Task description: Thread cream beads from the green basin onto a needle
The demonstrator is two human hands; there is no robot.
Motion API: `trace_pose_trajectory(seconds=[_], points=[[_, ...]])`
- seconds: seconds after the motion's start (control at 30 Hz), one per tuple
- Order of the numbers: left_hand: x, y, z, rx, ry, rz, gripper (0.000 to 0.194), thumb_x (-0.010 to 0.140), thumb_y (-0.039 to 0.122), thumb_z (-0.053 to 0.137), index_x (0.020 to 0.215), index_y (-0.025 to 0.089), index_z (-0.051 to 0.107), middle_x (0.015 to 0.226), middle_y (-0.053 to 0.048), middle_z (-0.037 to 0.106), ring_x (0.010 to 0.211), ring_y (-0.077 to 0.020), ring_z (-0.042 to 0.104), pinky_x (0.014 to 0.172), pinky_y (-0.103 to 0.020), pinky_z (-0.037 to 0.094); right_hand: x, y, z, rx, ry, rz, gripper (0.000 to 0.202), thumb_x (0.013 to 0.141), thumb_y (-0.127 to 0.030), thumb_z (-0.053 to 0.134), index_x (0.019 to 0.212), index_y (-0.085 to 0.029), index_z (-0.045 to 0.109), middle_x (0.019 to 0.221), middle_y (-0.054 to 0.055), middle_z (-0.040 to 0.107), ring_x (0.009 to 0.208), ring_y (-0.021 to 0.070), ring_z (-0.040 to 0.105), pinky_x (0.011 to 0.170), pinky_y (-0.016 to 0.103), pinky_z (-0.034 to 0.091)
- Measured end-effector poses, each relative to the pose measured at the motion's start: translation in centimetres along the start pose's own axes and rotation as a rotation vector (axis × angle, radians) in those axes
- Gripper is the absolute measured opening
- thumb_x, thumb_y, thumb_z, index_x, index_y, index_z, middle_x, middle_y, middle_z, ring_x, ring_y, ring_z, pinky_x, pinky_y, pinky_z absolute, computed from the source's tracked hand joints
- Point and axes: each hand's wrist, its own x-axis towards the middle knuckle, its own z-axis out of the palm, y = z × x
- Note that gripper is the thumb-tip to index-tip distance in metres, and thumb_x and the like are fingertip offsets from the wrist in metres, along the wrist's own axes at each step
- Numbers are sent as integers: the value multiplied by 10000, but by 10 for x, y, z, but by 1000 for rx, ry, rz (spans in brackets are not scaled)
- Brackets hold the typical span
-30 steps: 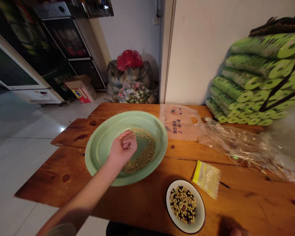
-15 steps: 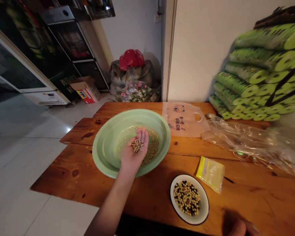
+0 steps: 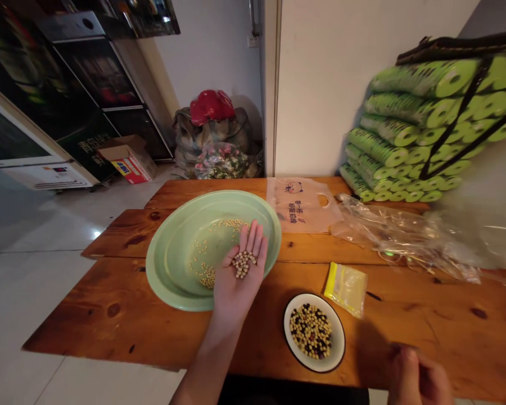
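My left hand (image 3: 236, 287) is palm up over the right side of a large green plastic basin (image 3: 164, 264), fingers stretched out and slightly cupped. A small heap of soybeans (image 3: 243, 263) rests in its palm. More soybeans (image 3: 206, 275) lie scattered on the basin's floor, partly hidden behind the hand. To the right, a white bowl (image 3: 339, 340) with a dark rim holds mixed yellow and black beans (image 3: 311, 331), with a few reddish ones. At the lower right edge my right hand (image 3: 419, 374) has its fingers curled together; whatever they may hold is hidden.
A small yellow-edged clear packet (image 3: 346, 288) lies behind the bowl on the wooden table (image 3: 109, 298). Farther back are a printed plastic bag (image 3: 299, 208) and crumpled clear plastic (image 3: 388, 225). Green rolls (image 3: 405, 129) are stacked at the right; a cardboard box (image 3: 130, 160) stands on the floor.
My left hand, with the soybeans in its palm, has moved right and nearer across the basin. My right hand has come farther into view at the lower right. The whole view has shifted slightly.
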Motion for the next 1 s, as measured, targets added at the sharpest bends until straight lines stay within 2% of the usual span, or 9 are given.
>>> trace_pose_trajectory(seconds=[0.07, 0.17, 0.2, 0.27, 0.33, 0.43, 0.7, 0.87, 1.0], points=[[-7, -9, -3, -17, 11, -37, 477, 930, 134, 227, 1275, 190, 551, 1264, -60, 637, 1177, -180, 592, 982, -360, 498, 11, -39, 1, 269, -176, -170, 97, 883, -229, 529, 854, -159, 589, 802, 68, 655, 758, 181, 637, 678, 294, 507], [-18, -22, -8, -30, 37, -89, 483, 929, 146, 235, 1302, 215, 534, 1274, -39, 632, 1187, -169, 584, 1015, -367, 469, 22, -105, 16, 483, -550, -483, 147, 905, -102, 413, 936, -186, 529, 1036, 93, 660, 980, 196, 630, 786, 344, 524], [-22, -26, -10, -29, 37, -115, 488, 929, 153, 235, 1321, 223, 517, 1294, -35, 619, 1201, -163, 573, 1030, -363, 454, 23, -123, 24, 460, -610, -554, 158, 897, -84, 409, 934, -197, 514, 1113, 92, 648, 1040, 199, 611, 830, 370, 519], [-28, -32, -14, -17, 28, -151, 508, 929, 162, 219, 1366, 219, 473, 1345, -40, 578, 1238, -152, 539, 1052, -336, 429, 21, -150, 40, 356, -632, -752, 172, 896, -116, 424, 1004, -197, 531, 1271, 114, 579, 1171, 229, 544, 905, 421, 506], [-32, -35, -18, 8, 17, -151, 537, 923, 153, 194, 1405, 213, 424, 1398, -45, 527, 1284, -138, 490, 1072, -299, 399, 16, -164, 52, 253, -623, -800, 304, 887, -105, 414, 1174, -144, 507, 1306, 156, 546, 1216, 254, 503, 954, 457, 493], [-33, -35, -25, 44, -15, -121, 552, 914, 166, 201, 1431, 235, 383, 1436, -35, 484, 1318, -129, 449, 1107, -289, 353, 7, -169, 58, 209, -618, -822, 390, 884, -84, 397, 1269, -78, 459, 1246, 184, 575, 1182, 261, 517, 931, 450, 520], [-30, -43, -36, 93, -43, -209, 561, 895, 189, 217, 1432, 190, 383, 1436, -14, 484, 1330, -115, 431, 1125, -260, 330, 2, -158, 43, 134, -759, -704, 208, 925, -133, 402, 1081, -139, 540, 1186, 160, 603, 1076, 261, 572, 870, 473, 537], [-32, -51, -38, 54, -17, -215, 548, 894, 196, 251, 1422, 138, 388, 1421, -58, 501, 1317, -141, 453, 1139, -287, 318, 2, -152, 36, 198, -755, -666, 312, 943, -159, 387, 1245, -131, 459, 1165, 161, 615, 1065, 238, 588, 865, 429, 533], [-36, -53, -36, 46, 5, -214, 553, 887, 171, 259, 1426, 117, 374, 1402, -92, 517, 1267, -161, 511, 1108, -294, 366, 1, -149, 23, 361, -764, -547, 351, 953, -159, 360, 1297, -174, 429, 1197, 121, 608, 1121, 193, 574, 922, 365, 502]])
